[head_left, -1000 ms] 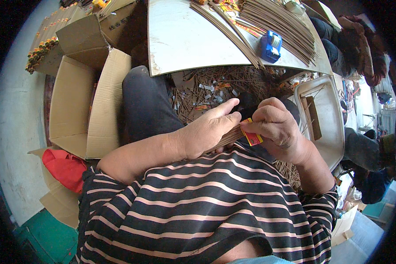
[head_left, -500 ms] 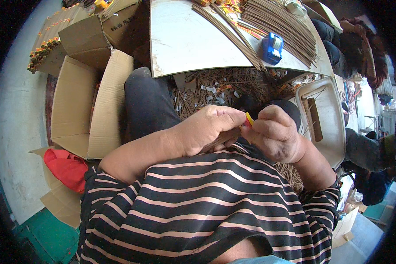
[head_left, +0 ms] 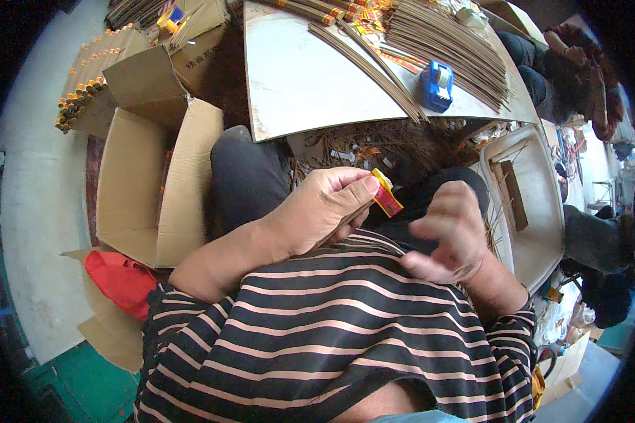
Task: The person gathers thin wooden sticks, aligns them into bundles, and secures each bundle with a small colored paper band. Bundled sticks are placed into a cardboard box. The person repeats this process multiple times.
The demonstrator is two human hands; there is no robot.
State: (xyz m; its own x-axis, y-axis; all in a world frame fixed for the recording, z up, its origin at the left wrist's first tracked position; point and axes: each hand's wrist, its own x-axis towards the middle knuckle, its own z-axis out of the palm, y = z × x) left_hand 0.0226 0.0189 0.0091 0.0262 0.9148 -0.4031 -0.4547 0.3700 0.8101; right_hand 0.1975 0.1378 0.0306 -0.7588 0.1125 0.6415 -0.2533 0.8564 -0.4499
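In front of my striped shirt, my left hand (head_left: 328, 204) is closed on a bundle of brown incense sticks, most of it hidden by the fingers. A red and yellow paper label (head_left: 388, 200) sticks out past its thumb and fingertips, one end loose. To the right, apart from the label, my right hand (head_left: 453, 229) is blurred by motion. Its thumb stands away from the bent fingers, and nothing shows between them. Beyond the hands, loose incense sticks (head_left: 448, 53) lie on the white table beside a blue tape dispenser (head_left: 437, 88).
An open cardboard box (head_left: 130, 176) stands at the left, near stacked incense bundles (head_left: 85, 92) and a red cloth (head_left: 120, 282). A white plastic tub (head_left: 543, 233) sits at my right. Stick scraps and paper bits litter the area under the table edge. Another person (head_left: 585, 77) sits at the far right.
My right hand has let go of the label, moved right and opened. The label now shows unfolded beside my left fingertips. The left hand has shifted slightly left and keeps its grip.
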